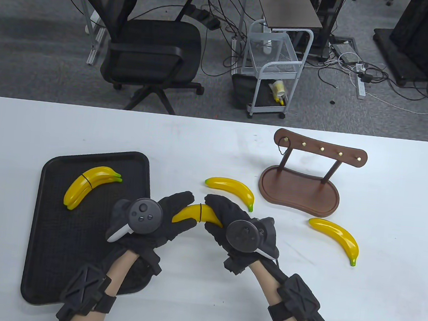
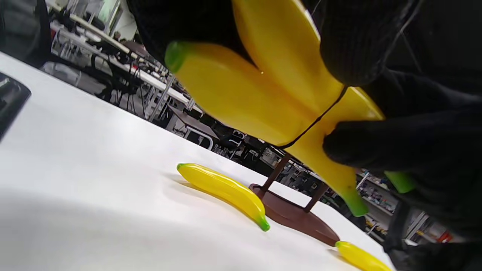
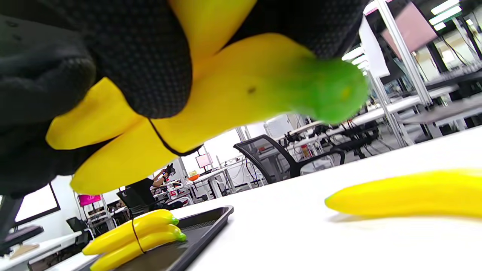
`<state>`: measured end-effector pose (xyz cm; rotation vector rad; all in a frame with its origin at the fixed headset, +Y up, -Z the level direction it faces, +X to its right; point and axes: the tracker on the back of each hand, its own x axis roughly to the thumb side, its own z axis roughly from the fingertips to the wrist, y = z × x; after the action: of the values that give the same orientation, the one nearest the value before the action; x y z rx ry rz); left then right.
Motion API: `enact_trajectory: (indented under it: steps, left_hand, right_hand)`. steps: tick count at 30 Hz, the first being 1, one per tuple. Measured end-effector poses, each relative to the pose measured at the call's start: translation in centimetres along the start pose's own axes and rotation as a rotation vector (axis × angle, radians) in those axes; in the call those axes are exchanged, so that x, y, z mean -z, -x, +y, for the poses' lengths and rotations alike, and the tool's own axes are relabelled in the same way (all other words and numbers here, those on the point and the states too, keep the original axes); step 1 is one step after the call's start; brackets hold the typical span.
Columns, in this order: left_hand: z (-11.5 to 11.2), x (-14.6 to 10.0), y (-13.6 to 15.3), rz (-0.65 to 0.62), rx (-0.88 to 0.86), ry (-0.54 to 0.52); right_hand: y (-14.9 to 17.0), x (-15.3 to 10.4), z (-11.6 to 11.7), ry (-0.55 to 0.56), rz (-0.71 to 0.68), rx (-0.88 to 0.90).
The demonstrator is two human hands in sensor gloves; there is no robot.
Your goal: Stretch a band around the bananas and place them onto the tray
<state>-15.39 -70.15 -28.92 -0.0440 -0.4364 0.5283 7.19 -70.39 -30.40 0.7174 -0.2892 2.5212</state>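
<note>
Bananas [image 1: 197, 215], two of them pressed together as the wrist views show, are held just above the table [image 1: 202, 280] between the tray and the loose fruit, with a thin black band [image 2: 316, 120] already crossing their middle. The left hand [image 1: 155, 219] curls its fingers round the blunt end of the pair, and the right hand [image 1: 230, 222] curls round the other end, its grip closed near the green tips. In the left wrist view the two fruits splay apart on one side of the band, so the loop looks on but the pair is not lying neatly side by side.

Judging by this, the banding step is nearly finished, or the band is being settled in place. The next move probably calls for squeezing the pair parallel, then carrying it left and laying it on the black tray [image 1: 55, 240], beside the banded pair [image 1: 86, 186] already lying there.

Further out, a single banana [image 1: 234, 189] lies just beyond the hands, and another banana [image 1: 338, 238] lies to the right, near the brown wooden stand [image 1: 298, 187]; both await banding.
</note>
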Motion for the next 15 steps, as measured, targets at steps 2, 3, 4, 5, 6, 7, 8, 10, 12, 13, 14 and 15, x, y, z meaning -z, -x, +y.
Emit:
enact_trajectory:
  steps: [2, 3, 4, 5, 6, 7, 8, 10, 12, 13, 14, 15]
  left_hand:
    - [-0.1, 0.0, -0.2, 0.003, 0.046, -0.016]
    - [-0.1, 0.0, -0.3, 0.002, 0.070, -0.022]
    - [-0.2, 0.0, -0.4, -0.001, 0.087, -0.020]
    - [-0.3, 0.0, -0.5, -0.004, 0.103, -0.012]
    - [-0.4, 0.0, -0.5, 0.002, 0.117, -0.009]
    - [-0.5, 0.0, -0.6, 0.001, 0.140, -0.011]
    - [-0.6, 0.1, -0.6, 0.003, 0.152, -0.008]
    - [-0.8, 0.1, -0.6, 0.003, 0.182, -0.002]
    - [-1.0, 0.2, -0.5, 0.007, 0.191, 0.003]
    - [-1.0, 0.2, -0.4, 0.008, 0.187, 0.000]
    - [-1.0, 0.2, -0.4, 0.010, 0.184, -0.001]
    - [-1.0, 0.2, -0.3, 0.012, 0.180, -0.004]
  right_hand:
    - [0.1, 0.1, 0.1, -0.032, 0.019, 0.031]
    - [0.2, 0.1, 0.2, -0.041, 0.025, 0.035]
    - [0.2, 0.2, 0.2, -0.050, 0.028, 0.040]
    - [0.3, 0.2, 0.4, -0.065, 0.032, 0.051]
    - [0.3, 0.2, 0.5, -0.077, 0.036, 0.054]
    - [0.4, 0.2, 0.7, -0.084, 0.040, 0.061]
    - [0.4, 0.2, 0.8, -0.088, 0.041, 0.063]
    - [0.5, 0.2, 1.1, -0.109, 0.037, 0.065]
    - [0.7, 0.2, 1.3, -0.140, 0.031, 0.085]
    - [0.9, 0.3, 1.4, -0.147, 0.032, 0.103]
    - [0.9, 0.3, 1.4, -0.150, 0.033, 0.115]
    - [1.1, 0.3, 1.5, -0.155, 0.031, 0.133]
